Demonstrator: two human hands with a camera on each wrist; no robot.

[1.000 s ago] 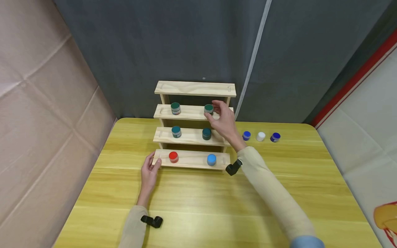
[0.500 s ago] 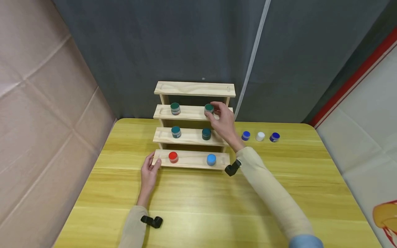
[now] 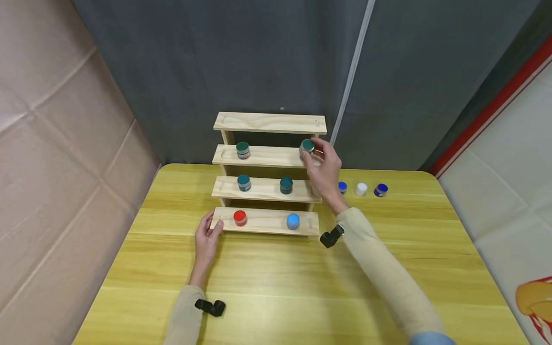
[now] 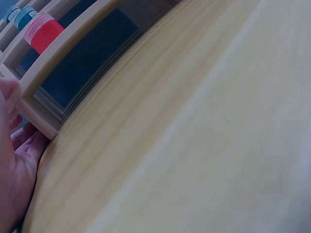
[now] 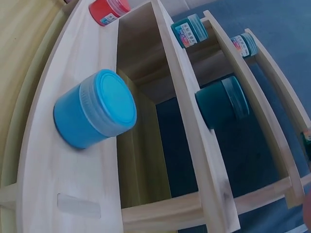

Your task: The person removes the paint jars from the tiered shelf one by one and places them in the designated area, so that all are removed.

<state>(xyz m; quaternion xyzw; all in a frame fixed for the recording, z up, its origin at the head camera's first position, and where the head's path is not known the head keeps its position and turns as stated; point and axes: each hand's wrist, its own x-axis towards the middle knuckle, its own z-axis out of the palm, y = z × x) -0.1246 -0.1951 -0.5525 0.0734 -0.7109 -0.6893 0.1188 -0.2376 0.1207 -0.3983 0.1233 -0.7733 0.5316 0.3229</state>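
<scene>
A four-step wooden display rack (image 3: 267,225) stands on the table. My left hand (image 3: 207,242) grips the left end of its lowest step, thumb on top; in the left wrist view the fingers (image 4: 31,141) lie by the rack's side support. Between thumb and fingers, my right hand (image 3: 324,165) pinches a green-lidded paint jar (image 3: 307,145) at the right end of the third step up. That jar looks slightly tilted; I cannot tell whether it touches the wood. In the right wrist view only a sliver of the green jar (image 5: 307,141) shows at the edge.
On the rack stand a red jar (image 3: 240,218), a light blue jar (image 3: 293,221), two teal-lidded jars (image 3: 244,182) and another green-lidded jar (image 3: 243,150). Right of the rack, two dark blue jars (image 3: 381,190) and a white jar (image 3: 361,189) stand on the table. A grey curtain (image 3: 215,62) hangs behind.
My right hand has moved the green-lidded jar rightward along the third step, toward its right end. My left hand has stayed on the lowest step.
</scene>
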